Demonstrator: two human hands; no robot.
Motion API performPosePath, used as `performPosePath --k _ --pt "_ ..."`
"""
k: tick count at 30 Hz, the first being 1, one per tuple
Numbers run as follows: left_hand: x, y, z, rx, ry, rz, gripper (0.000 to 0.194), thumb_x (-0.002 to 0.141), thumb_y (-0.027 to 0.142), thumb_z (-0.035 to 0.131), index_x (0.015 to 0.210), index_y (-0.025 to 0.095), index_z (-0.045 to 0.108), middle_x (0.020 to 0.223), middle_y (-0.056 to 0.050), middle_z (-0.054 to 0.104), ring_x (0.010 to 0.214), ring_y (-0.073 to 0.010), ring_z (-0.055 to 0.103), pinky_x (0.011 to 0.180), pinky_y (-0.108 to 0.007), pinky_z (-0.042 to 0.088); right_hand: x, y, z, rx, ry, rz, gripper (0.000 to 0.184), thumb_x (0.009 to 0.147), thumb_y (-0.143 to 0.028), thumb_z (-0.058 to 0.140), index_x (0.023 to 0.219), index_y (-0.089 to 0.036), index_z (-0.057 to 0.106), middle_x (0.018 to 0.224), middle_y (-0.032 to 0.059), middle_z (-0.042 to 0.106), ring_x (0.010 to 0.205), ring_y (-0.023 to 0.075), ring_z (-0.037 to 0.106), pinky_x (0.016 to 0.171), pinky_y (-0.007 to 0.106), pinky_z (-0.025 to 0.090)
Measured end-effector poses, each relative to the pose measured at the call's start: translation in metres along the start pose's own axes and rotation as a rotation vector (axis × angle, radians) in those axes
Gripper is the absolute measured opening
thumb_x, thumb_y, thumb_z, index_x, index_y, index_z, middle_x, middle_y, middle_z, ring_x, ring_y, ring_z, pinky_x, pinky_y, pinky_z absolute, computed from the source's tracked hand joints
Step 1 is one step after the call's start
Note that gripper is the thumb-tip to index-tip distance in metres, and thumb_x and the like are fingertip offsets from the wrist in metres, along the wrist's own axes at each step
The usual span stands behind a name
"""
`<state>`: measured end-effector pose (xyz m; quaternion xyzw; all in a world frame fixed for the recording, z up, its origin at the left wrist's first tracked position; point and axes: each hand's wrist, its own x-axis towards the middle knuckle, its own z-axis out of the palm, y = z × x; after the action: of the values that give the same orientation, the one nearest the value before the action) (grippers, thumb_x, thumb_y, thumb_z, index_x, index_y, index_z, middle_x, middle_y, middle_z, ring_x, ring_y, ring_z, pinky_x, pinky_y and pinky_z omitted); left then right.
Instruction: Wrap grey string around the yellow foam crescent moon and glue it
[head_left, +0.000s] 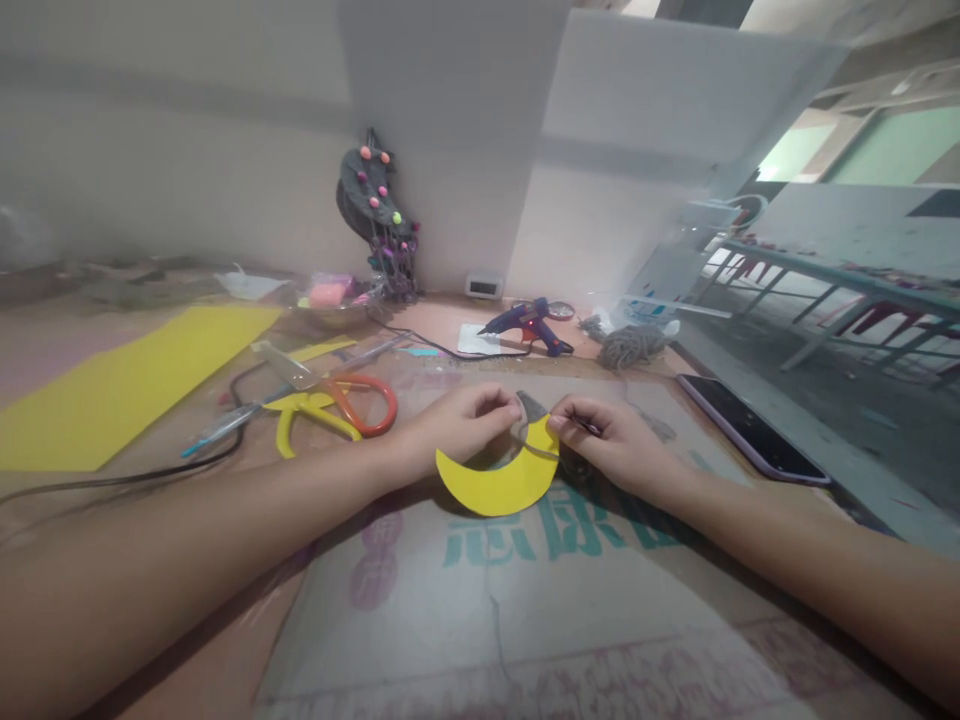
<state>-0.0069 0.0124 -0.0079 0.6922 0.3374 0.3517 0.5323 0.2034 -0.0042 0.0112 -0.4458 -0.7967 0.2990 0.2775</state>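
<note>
A yellow crescent-shaped foam cutout (499, 482) lies on a flattened cardboard sheet (525, 610). My left hand (461, 422) is closed with its fingertips pinching at the crescent's upper tip. My right hand (615, 440) is closed in a pinch on the same tip from the right, and a thin dark stick or tool shows between its fingers. A small grey piece sits between the two hands at the tip; what it is I cannot make out.
Scissors with orange and yellow handles (337, 402) lie to the left, beside a large yellow foam sheet (127, 380). A blue glue gun (529, 325) and a yarn bundle (630, 345) sit behind. A phone (754, 428) lies at the right. A black cable (150, 470) crosses the table.
</note>
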Motion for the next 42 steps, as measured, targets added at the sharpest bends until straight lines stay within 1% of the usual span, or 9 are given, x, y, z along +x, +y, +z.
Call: performPosePath --k 5,8,11,13,20,25,31,37,42 --pt "0.002 -0.004 -0.002 -0.334 0.173 -0.05 0.023 0.088 0.03 0.045 0.069 0.018 0.042 0.06 0.006 0.043 0.049 -0.0066 0.046 0.048 -0.019 0.038 -0.001 -0.001 0.0 0.028 0.0 0.016 0.028 0.089 -0.042 0.049 0.076 -0.018 0.057 0.07 -0.0003 0.058 0.062 0.0113 0.05 0.055 0.022 0.04" --pt "0.004 -0.005 -0.005 -0.286 0.207 -0.012 0.031 0.09 0.036 0.045 0.065 0.018 0.04 0.059 0.006 0.041 0.048 -0.0065 0.046 0.047 -0.019 0.04 -0.002 -0.002 0.0 0.02 -0.001 0.012 0.026 0.089 -0.04 0.05 0.076 -0.018 0.057 0.071 0.0002 0.059 0.064 0.0118 0.052 0.057 0.022 0.041" --pt "0.005 -0.003 -0.007 -0.16 0.223 0.032 0.018 0.082 0.032 0.06 0.088 0.018 0.051 0.072 0.004 0.052 0.054 -0.0073 0.052 0.052 -0.02 0.044 -0.001 -0.002 0.001 0.027 -0.005 0.01 0.026 0.088 -0.04 0.05 0.076 -0.018 0.056 0.07 -0.0002 0.058 0.062 0.0117 0.051 0.056 0.022 0.04" --pt "0.005 -0.002 -0.008 -0.097 0.176 0.039 0.026 0.08 0.031 0.064 0.099 0.017 0.053 0.082 0.001 0.058 0.06 -0.0081 0.055 0.057 -0.021 0.046 -0.001 -0.002 0.001 0.029 -0.007 0.015 0.026 0.088 -0.04 0.05 0.076 -0.018 0.056 0.069 -0.0008 0.057 0.062 0.0115 0.05 0.055 0.022 0.04" --pt "-0.003 0.006 -0.006 0.131 -0.045 -0.052 0.035 0.084 0.049 0.056 0.077 0.015 0.06 0.067 0.0 0.06 0.057 -0.01 0.053 0.053 -0.021 0.039 -0.001 -0.002 0.002 -0.05 -0.022 0.008 0.024 0.088 -0.039 0.049 0.078 -0.018 0.059 0.067 -0.0016 0.056 0.061 0.0111 0.049 0.055 0.021 0.037" --pt "-0.007 0.013 -0.004 0.259 -0.052 -0.053 0.031 0.083 0.044 0.057 0.071 0.015 0.059 0.059 0.004 0.053 0.053 -0.0082 0.047 0.049 -0.019 0.034 0.0 -0.001 0.004 -0.079 -0.051 -0.008 0.023 0.087 -0.038 0.051 0.081 -0.018 0.062 0.069 -0.0005 0.059 0.063 0.0117 0.051 0.055 0.021 0.039" --pt "-0.007 0.013 -0.002 0.431 -0.124 0.023 0.027 0.086 0.038 0.052 0.082 0.015 0.066 0.069 0.001 0.059 0.064 -0.0107 0.051 0.055 -0.02 0.036 0.001 -0.004 0.004 -0.018 -0.075 0.011 0.022 0.083 -0.038 0.054 0.081 -0.018 0.063 0.072 0.0009 0.061 0.065 0.0124 0.052 0.057 0.022 0.041" --pt "-0.005 0.007 -0.002 0.345 -0.161 0.043 0.033 0.088 0.042 0.049 0.083 0.014 0.065 0.073 0.0 0.064 0.068 -0.012 0.055 0.059 -0.021 0.04 0.001 -0.003 0.004 -0.038 -0.097 0.026 0.027 0.085 -0.041 0.052 0.08 -0.017 0.062 0.069 0.0003 0.058 0.062 0.0119 0.05 0.055 0.022 0.04" --pt "-0.005 0.006 -0.002 0.343 -0.113 0.029 0.033 0.087 0.043 0.05 0.089 0.014 0.067 0.075 -0.001 0.064 0.068 -0.0123 0.055 0.059 -0.021 0.04 0.001 -0.003 0.006 -0.067 -0.126 -0.003 0.021 0.084 -0.036 0.052 0.082 -0.018 0.063 0.07 0.0002 0.061 0.063 0.0124 0.053 0.057 0.022 0.041"
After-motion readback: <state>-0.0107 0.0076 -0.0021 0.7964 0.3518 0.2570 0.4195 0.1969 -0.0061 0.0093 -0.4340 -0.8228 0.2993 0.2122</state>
